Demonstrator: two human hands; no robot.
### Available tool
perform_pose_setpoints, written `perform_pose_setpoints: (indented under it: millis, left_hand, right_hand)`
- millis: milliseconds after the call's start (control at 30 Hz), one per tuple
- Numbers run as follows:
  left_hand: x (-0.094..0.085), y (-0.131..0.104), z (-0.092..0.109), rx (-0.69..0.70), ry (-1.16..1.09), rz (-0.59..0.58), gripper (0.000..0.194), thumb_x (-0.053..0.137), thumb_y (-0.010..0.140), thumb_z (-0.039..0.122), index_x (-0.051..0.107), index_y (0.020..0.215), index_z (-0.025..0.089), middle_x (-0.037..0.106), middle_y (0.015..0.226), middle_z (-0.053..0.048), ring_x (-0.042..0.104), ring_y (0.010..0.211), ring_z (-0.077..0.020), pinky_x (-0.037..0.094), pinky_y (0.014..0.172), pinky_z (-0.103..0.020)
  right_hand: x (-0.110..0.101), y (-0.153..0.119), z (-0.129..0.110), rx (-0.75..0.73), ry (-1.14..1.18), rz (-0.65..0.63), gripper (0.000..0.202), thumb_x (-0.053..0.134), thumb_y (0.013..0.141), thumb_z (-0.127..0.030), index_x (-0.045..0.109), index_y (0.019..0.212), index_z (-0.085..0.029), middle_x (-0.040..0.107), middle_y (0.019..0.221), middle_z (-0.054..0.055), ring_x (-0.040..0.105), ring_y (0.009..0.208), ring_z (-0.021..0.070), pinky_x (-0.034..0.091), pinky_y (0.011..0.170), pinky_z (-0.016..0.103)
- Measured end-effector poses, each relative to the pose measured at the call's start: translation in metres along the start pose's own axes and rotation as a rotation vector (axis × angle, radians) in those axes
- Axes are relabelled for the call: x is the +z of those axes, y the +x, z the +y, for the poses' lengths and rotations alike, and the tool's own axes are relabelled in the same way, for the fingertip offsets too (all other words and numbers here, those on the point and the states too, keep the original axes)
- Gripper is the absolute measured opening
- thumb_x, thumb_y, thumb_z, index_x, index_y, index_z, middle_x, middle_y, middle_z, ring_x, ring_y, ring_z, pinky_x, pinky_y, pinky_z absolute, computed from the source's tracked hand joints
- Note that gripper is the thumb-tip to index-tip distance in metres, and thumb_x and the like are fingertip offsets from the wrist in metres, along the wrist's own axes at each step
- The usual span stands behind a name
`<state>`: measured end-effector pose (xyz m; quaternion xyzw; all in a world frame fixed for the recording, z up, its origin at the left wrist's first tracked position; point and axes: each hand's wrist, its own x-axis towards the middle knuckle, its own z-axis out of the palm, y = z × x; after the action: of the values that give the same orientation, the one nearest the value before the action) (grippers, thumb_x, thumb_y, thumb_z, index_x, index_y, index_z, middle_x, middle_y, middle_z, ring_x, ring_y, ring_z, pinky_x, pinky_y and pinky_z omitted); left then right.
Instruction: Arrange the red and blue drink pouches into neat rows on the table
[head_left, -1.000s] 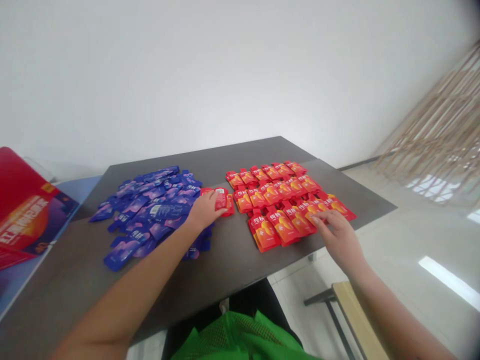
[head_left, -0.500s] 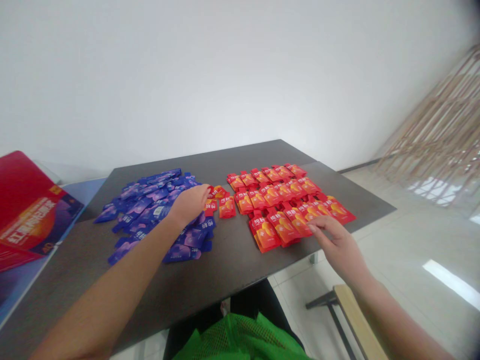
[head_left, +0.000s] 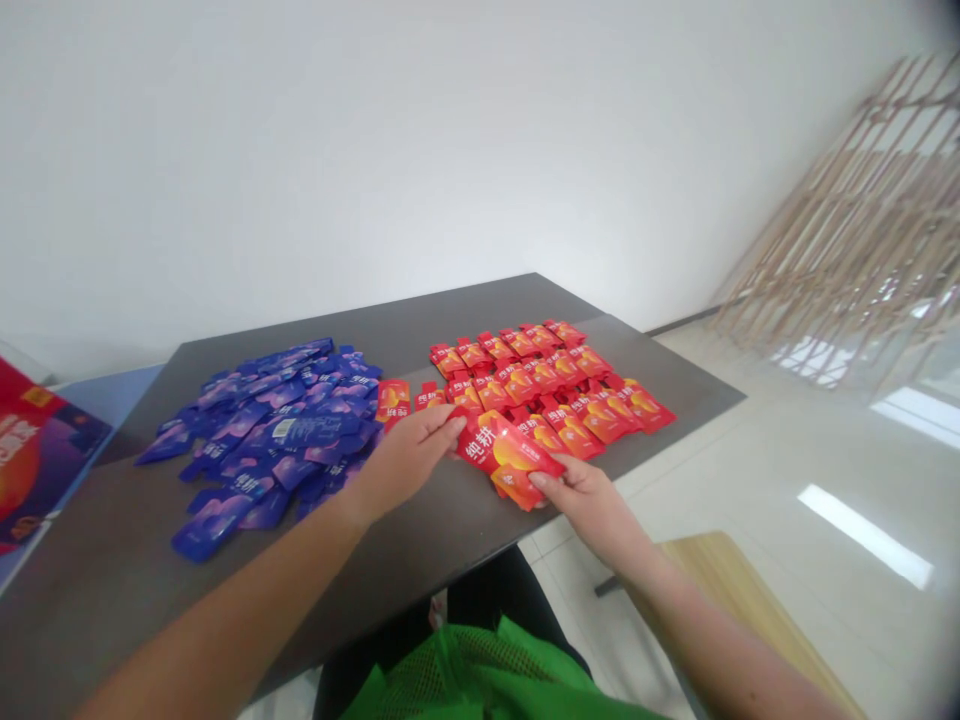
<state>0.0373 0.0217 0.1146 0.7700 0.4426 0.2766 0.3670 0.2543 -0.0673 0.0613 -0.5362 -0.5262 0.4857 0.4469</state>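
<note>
As we look down past the green mesh [head_left: 480,675] on our front, we find our left hand [head_left: 405,455] and right hand [head_left: 596,505] together on one red pouch [head_left: 506,445], where half a second ago they were well apart. Our left thumb and fingers now pinch its upper left end, having come away from the loose reds [head_left: 394,398]; our right hand grips its lower right end, having left the near row's edge. The pouch slants, front face up, over the nearest corner of the rows [head_left: 540,375], and hides part of them. An orange corner shows under it; we cannot tell whose. To our right, more of the wooden seat [head_left: 724,570] shows than before. On the table [head_left: 431,540] the three rows stand as they did, and the blue pile [head_left: 262,420] lies jumbled to our left, beside the loose reds. Less of the red box [head_left: 30,450] is in view at far left. Behind stand the white wall [head_left: 420,150] and, far right, the lattice [head_left: 847,220].
</note>
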Motion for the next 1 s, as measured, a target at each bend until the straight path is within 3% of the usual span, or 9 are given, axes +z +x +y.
perform_pose_setpoints:
  millis: [100,200,333,433,533,700,1000]
  left_hand:
    - [0.009,-0.003,-0.003,0.01,-0.053,-0.012,0.036,0.043,0.092,0.047,0.062,0.081,0.018,0.069,0.078,-0.004,0.065,0.075,-0.0195,0.053,0.071,-0.03]
    - [0.021,-0.015,-0.01,-0.025,-0.211,0.091,0.038,0.044,0.092,0.047,0.065,0.101,0.016,0.072,0.09,-0.007,0.069,0.084,-0.0202,0.055,0.079,-0.032]
    - [0.039,-0.04,-0.032,-0.101,-0.267,0.168,0.037,0.047,0.092,0.046,0.065,0.106,0.016,0.073,0.092,-0.007,0.07,0.085,-0.0203,0.054,0.083,-0.033]
    - [0.05,-0.05,-0.053,-0.173,-0.279,0.166,0.038,0.048,0.092,0.047,0.065,0.107,0.016,0.074,0.092,-0.007,0.07,0.085,-0.0203,0.054,0.084,-0.034]
    - [0.056,-0.051,-0.069,-0.233,-0.287,0.185,0.041,0.048,0.091,0.049,0.065,0.107,0.016,0.073,0.094,-0.007,0.07,0.086,-0.0211,0.054,0.086,-0.035]
    - [0.057,-0.047,-0.078,-0.271,-0.288,0.226,0.044,0.049,0.089,0.052,0.066,0.107,0.015,0.073,0.094,-0.008,0.07,0.087,-0.0221,0.053,0.088,-0.037]
    - [0.058,-0.048,-0.076,-0.288,-0.302,0.187,0.043,0.048,0.089,0.05,0.065,0.107,0.015,0.073,0.093,-0.009,0.07,0.086,-0.0225,0.054,0.087,-0.038]
  right_hand:
    - [-0.002,-0.009,0.009,0.042,0.107,0.101,0.033,0.067,0.079,-0.051,0.068,0.078,-0.018,0.066,0.067,0.0,0.057,0.062,0.0149,0.046,0.061,0.027]
    - [-0.022,-0.011,0.019,0.032,0.274,0.26,0.032,0.069,0.077,-0.05,0.067,0.081,-0.018,0.067,0.069,0.0,0.057,0.061,0.0137,0.046,0.061,0.026]
    - [-0.087,-0.001,0.03,-0.032,0.405,0.604,0.032,0.073,0.072,-0.047,0.065,0.084,-0.019,0.069,0.071,0.002,0.061,0.062,0.0144,0.048,0.061,0.026]
    - [-0.142,0.015,0.035,-0.009,0.38,0.691,0.025,0.072,0.069,-0.04,0.063,0.077,-0.018,0.068,0.067,0.003,0.062,0.06,0.0152,0.048,0.058,0.026]
    - [-0.176,0.034,0.039,0.095,0.225,0.703,0.014,0.063,0.074,-0.032,0.061,0.075,-0.019,0.066,0.062,0.002,0.059,0.054,0.0135,0.044,0.053,0.024]
    - [-0.186,0.061,0.05,0.275,0.092,0.617,0.01,0.053,0.081,-0.026,0.059,0.073,-0.021,0.062,0.056,0.001,0.055,0.049,0.0141,0.042,0.049,0.023]
    - [-0.182,0.075,0.073,0.349,-0.041,0.604,0.012,0.053,0.081,-0.028,0.057,0.073,-0.02,0.055,0.05,-0.002,0.051,0.044,0.0111,0.036,0.043,0.02]
